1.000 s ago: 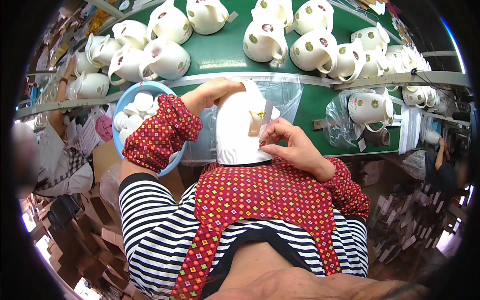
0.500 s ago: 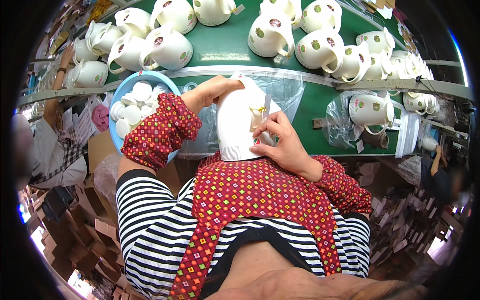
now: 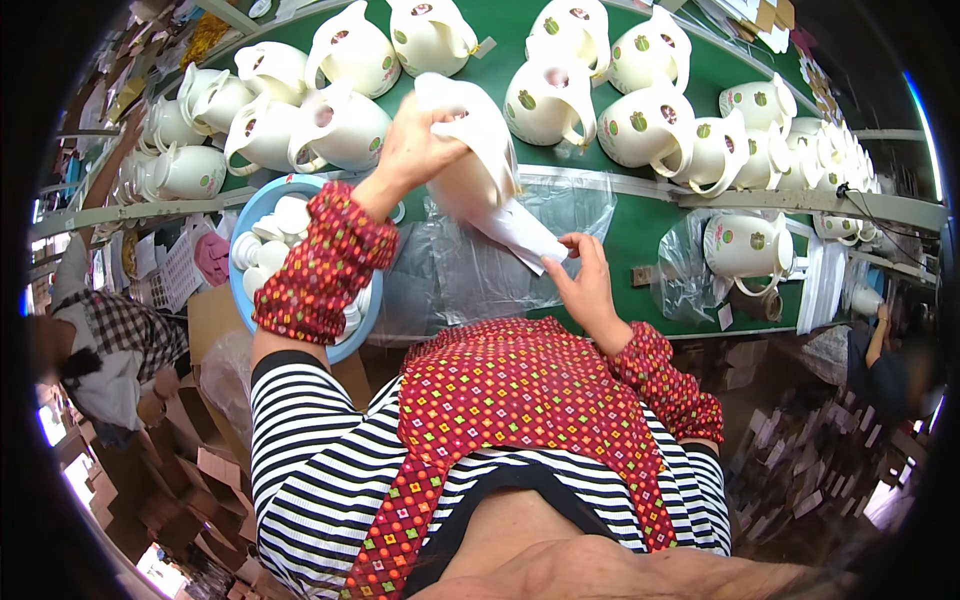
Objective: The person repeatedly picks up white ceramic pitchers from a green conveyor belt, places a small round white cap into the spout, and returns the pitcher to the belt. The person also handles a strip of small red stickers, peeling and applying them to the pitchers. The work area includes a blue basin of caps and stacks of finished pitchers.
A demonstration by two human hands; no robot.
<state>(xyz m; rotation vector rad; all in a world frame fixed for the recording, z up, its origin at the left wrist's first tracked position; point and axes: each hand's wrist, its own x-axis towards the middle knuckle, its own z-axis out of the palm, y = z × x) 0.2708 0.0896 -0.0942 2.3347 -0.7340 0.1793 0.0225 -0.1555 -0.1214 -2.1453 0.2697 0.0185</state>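
My left hand (image 3: 422, 150) is closed round a white ceramic pitcher (image 3: 478, 165), raised over the far part of the bench and slightly blurred. Its rim points away from me. Below the pitcher hangs a white strip (image 3: 525, 238) that looks like folded paper or plastic. Between the thumb and fingers of my right hand (image 3: 590, 285) is the strip's lower end. Under both lies a sheet of clear plastic bag (image 3: 440, 275) on the green bench. At my left stands a blue basin (image 3: 345, 345) with several white round lids (image 3: 290, 215).
Patterned white pitchers (image 3: 350, 125) crowd the green bench's far left, with more pitchers (image 3: 640, 125) along the right. One pitcher (image 3: 745, 245) sits beside a clear bag on the near right. A metal rail (image 3: 820, 210) crosses there. Other people work at both sides.
The pitcher has moved from against my apron up and away over the bench, turning in my left hand. My right hand has left its side and now pinches the white strip.
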